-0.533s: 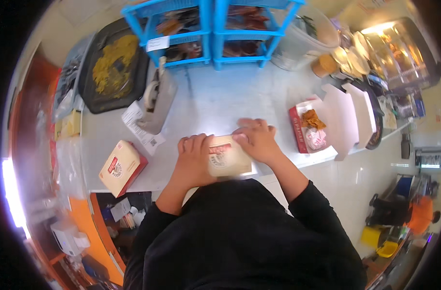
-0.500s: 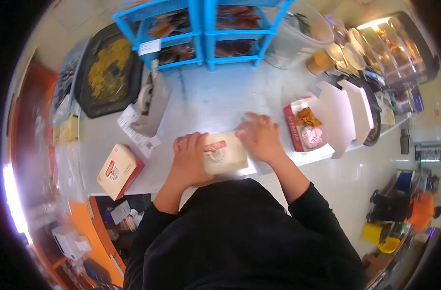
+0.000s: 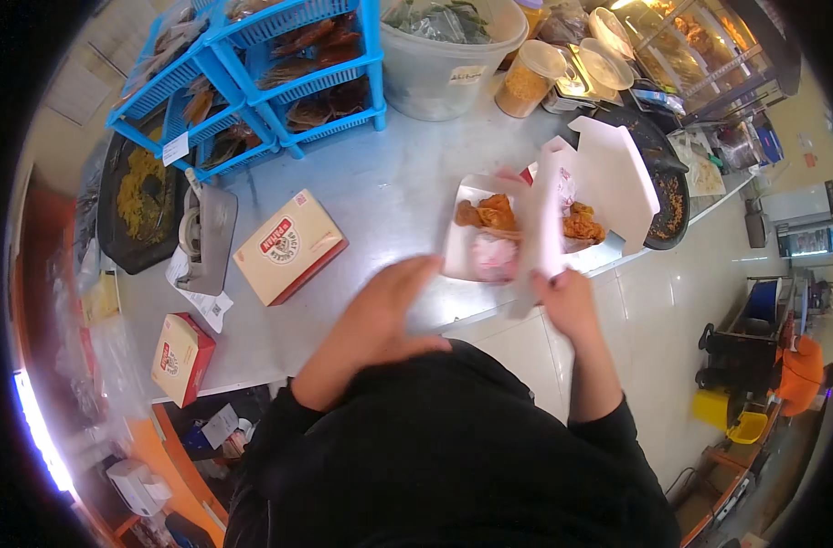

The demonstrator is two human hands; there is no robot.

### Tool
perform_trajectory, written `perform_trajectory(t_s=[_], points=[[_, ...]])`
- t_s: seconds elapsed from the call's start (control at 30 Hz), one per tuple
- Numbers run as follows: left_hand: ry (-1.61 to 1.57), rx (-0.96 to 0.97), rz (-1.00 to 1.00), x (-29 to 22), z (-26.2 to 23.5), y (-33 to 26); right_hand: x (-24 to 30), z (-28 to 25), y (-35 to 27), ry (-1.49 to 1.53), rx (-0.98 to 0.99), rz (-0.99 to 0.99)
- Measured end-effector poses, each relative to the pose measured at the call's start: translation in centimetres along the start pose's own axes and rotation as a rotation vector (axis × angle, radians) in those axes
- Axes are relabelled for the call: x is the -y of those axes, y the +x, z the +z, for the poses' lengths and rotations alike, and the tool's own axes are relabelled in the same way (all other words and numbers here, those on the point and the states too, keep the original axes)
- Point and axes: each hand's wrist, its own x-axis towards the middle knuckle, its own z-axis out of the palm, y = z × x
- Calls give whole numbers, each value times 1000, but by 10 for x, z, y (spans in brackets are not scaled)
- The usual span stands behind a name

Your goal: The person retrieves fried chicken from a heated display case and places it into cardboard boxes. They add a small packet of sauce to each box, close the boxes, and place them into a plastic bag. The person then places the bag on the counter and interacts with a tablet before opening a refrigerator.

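Open box point(image 3: 453, 239), hand point(image 3: 570, 304) on lid point(image 3: 548, 215), printed carton point(image 3: 290, 247)

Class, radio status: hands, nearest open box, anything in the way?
Left hand open, empty, beside near open box. Right hand, blurred, at raised lid. Box holds fried piece, wrapped bundle. Second open box close right of lid.

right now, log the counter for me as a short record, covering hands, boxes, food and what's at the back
left hand: open, left of the open boxes
right hand: seems to pinch a raised white flap
open boxes: two, side by side
food: fried chicken visible in both
closed boxes: two, left, cream tops, red sides
back: blue rack, translucent tub
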Motion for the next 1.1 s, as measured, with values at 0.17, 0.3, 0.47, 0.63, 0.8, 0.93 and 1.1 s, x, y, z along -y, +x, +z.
perform_trajectory(t_s=[0.17,0.3,0.47,0.63,0.8,0.93,1.1], points=[[-98,5,-94,-13,41,2,11,10,-12,383,415,-244],[-127,-29,-163,1,22,-31,-20,-14,40,415,-127,-201],[-623,34,-506,6,0,-67,-32,-2,76,12,598,-241],[-631,-176,-576,14,-5,-74,-11,36,83,-7,855,-236],[-622,41,-387,-6,-11,-73,4,22,75,8,797,-389],[-689,61,-470,-21,-9,-76,7,37,87,-45,820,-265],[-465,15,-808,-10,1,-78,5,58,104,91,700,-126]])
